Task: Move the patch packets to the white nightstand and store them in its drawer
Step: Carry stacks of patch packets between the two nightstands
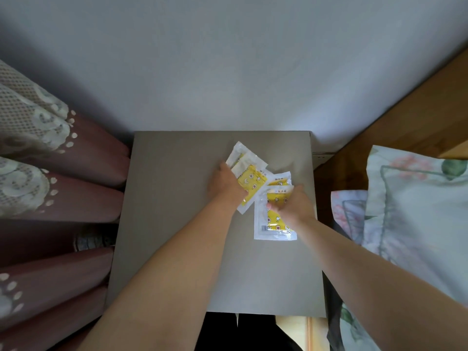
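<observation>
Nearest the camera, two bare forearms reached forward over the flat top of the white nightstand, which looked greyish in the dim light. No drawer front could be seen from this angle.

Toward the far right part of that top lay the patch packets, a loose, overlapping cluster of clear-edged sachets with yellow printed inserts. The closest packet lay flat with a barcode at its lower left corner. The right hand rested on it, thumb pressed down on its face and fingers curled over its far edge, pinching it. Just beyond, the left hand lay palm down with fingers extended over the left edge of a slanted packet; whether it actually gripped that packet could not be told. One more packet peeked out between the hands.

Left of the nightstand hung a maroon curtain with lace trim. On the right sat a floral pillow against a wooden headboard. Behind everything rose a plain pale wall.
</observation>
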Action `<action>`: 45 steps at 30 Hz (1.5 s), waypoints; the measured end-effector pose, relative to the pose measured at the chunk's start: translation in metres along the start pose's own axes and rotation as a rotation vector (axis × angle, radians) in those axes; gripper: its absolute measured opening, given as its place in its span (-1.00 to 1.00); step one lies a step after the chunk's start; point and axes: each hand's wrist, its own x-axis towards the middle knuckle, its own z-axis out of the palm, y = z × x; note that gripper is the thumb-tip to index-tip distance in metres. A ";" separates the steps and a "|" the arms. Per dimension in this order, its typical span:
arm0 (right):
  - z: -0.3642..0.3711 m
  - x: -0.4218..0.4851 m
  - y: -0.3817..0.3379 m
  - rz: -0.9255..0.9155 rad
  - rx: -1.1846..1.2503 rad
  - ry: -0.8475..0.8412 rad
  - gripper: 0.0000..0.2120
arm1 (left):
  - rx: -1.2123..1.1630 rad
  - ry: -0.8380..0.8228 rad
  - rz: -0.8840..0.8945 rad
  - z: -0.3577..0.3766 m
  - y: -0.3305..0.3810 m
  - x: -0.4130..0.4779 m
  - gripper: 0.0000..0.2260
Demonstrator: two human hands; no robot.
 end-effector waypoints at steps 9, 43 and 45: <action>-0.006 -0.001 0.004 -0.075 0.023 -0.070 -0.88 | -0.402 -0.086 -0.114 0.013 -0.027 -0.009 -0.66; 0.041 -0.447 0.194 0.416 1.337 0.087 -0.81 | -0.353 -1.252 0.235 0.026 -0.180 -0.372 -0.40; 0.043 -0.480 0.225 0.415 1.383 0.159 -0.84 | -0.267 -1.304 0.213 0.042 -0.179 -0.401 -0.44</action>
